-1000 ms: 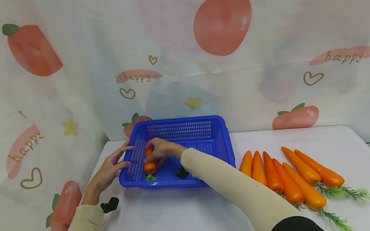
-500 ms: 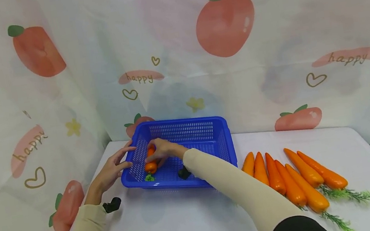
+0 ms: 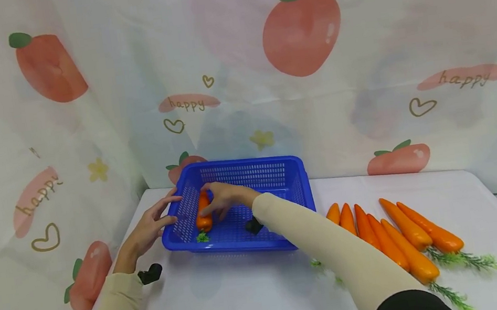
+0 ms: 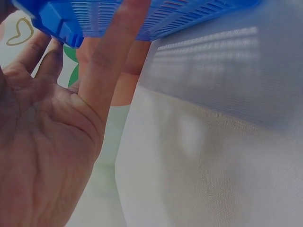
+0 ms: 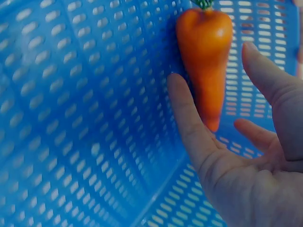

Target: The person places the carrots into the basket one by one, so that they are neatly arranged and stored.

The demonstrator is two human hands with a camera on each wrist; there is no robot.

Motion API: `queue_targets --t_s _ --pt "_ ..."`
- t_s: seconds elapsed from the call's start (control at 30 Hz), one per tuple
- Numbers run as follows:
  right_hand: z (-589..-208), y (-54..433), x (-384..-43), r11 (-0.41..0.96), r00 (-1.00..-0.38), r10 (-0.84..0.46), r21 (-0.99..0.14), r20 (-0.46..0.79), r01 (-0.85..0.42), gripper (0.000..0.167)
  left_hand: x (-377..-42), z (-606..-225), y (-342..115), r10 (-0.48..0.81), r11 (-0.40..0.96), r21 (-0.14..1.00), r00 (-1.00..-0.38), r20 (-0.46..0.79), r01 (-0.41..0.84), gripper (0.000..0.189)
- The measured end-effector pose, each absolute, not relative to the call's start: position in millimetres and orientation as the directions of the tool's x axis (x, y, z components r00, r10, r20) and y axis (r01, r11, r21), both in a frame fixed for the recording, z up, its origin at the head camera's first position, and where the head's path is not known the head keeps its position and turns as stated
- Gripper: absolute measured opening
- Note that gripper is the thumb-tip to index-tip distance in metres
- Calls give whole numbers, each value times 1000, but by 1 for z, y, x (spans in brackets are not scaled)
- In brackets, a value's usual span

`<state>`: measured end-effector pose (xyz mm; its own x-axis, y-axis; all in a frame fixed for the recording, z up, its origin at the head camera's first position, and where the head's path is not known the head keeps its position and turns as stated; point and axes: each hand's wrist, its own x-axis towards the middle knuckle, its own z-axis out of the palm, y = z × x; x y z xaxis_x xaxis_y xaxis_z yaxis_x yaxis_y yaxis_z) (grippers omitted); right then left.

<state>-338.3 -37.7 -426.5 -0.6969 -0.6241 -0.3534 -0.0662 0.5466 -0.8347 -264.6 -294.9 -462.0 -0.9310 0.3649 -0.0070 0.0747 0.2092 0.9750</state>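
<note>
An orange carrot [image 3: 202,213] with a short green top lies along the left wall inside the blue plastic basket [image 3: 242,247]. My right hand [image 3: 226,198] is in the basket just right of the carrot. In the right wrist view, its fingers and thumb are spread apart on either side of the carrot [image 5: 207,52], without a grip on it. At the basket's left rim, my left hand [image 3: 148,231] has its fingers and thumb extended against the edge. The left wrist view shows the thumb lying straight across the basket's slotted wall [image 4: 189,14].
Several orange carrots [image 3: 411,248] with green tops lie fanned out on the white-covered table [image 3: 231,300], right of the basket. My right forearm [image 3: 324,250] crosses in front of some. A printed cloth backdrop [image 3: 224,47] stands behind the basket and at the left.
My right hand has let go of the carrot and drawn slightly right and back from it. More of the carrot shows. The left hand stays at the basket rim.
</note>
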Motion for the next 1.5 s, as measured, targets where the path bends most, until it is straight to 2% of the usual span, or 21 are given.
queue_targets --t_s 0.33,0.57,0.7,1.13,1.5 --pt "-396 -5 -328 615 -634 -693 -741 -344 -270 83 -264 -462 -296 360 250 964 -933 -7 89 55" --pt "-371 23 -312 611 -628 -747 -599 -219 -518 81 -262 -457 -299 344 270 957 -939 3 102 57" --pt "-362 47 -303 570 -611 -780 -557 -134 -605 81 -261 -456 -299 346 274 956 -938 2 103 57" --pt "-349 133 -272 498 -624 -779 -537 69 -681 80 -263 -456 -300 364 249 965 -931 -10 87 57" --pt "-339 212 -235 568 -734 -674 -575 87 -589 82 -260 -457 -293 362 263 962 -932 -30 71 58"
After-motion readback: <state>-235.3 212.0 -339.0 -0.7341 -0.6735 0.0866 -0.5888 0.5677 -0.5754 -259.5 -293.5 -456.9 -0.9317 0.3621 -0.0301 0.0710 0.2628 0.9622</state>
